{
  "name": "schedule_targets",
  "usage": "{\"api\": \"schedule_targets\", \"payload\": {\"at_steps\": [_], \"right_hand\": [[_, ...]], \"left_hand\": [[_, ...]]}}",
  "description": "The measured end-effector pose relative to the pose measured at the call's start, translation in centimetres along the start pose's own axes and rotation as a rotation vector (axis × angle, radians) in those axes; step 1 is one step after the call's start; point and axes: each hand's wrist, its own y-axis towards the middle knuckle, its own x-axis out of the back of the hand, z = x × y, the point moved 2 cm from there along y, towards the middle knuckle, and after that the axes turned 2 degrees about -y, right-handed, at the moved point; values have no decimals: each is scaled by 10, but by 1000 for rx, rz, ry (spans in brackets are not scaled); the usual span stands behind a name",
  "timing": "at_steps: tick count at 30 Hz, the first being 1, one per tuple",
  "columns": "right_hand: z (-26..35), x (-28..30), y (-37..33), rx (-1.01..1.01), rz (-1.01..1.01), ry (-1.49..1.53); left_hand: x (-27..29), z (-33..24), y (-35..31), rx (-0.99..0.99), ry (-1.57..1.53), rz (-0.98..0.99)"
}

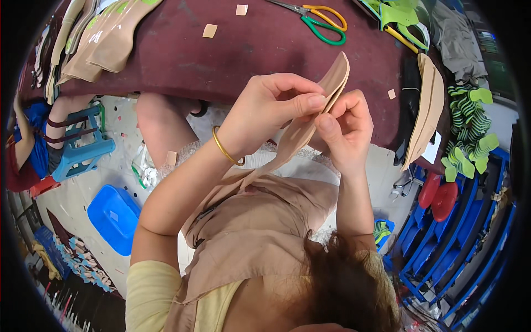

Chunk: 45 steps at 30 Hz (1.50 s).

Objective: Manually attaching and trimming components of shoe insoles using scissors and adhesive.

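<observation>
Above my lap, both hands hold a long beige strip (296,135) with a rounded upper end. Its edge looks layered, and the material seems thin and flexible. My left hand (282,102), with a gold bangle on the wrist, pinches the strip from the left between thumb and fingers. My right hand (345,130) is closed on the right edge, thumb and curled fingers close to the left thumb. The strip's lower end hangs down toward my brown apron (260,216). Whether anything small sits between the fingertips is hidden.
Scissors (323,25) with orange and green handles lie on the maroon-covered table (221,61), near small beige squares (209,31). Beige pieces are stacked left (110,52) and right (426,108). Green striped pieces (470,127) hang beside a blue rack (448,243). A blue basin (113,216) stands on the floor.
</observation>
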Motion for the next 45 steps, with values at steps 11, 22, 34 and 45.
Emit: {"api": "schedule_targets", "payload": {"at_steps": [11, 22, 34, 45], "right_hand": [[-5, 9, 3, -46, -101, -195], [87, 160, -146, 309, -1321, -301], [84, 342, -17, 225, -1127, -1532], [-61, 270, 278, 51, -126, -1890]], "left_hand": [[1, -3, 1, -140, 386, -94], [132, 8, 16, -81, 140, -406], [184, -28, 50, -167, 219, -429], [171, -29, 44, -328, 616, -701]]}}
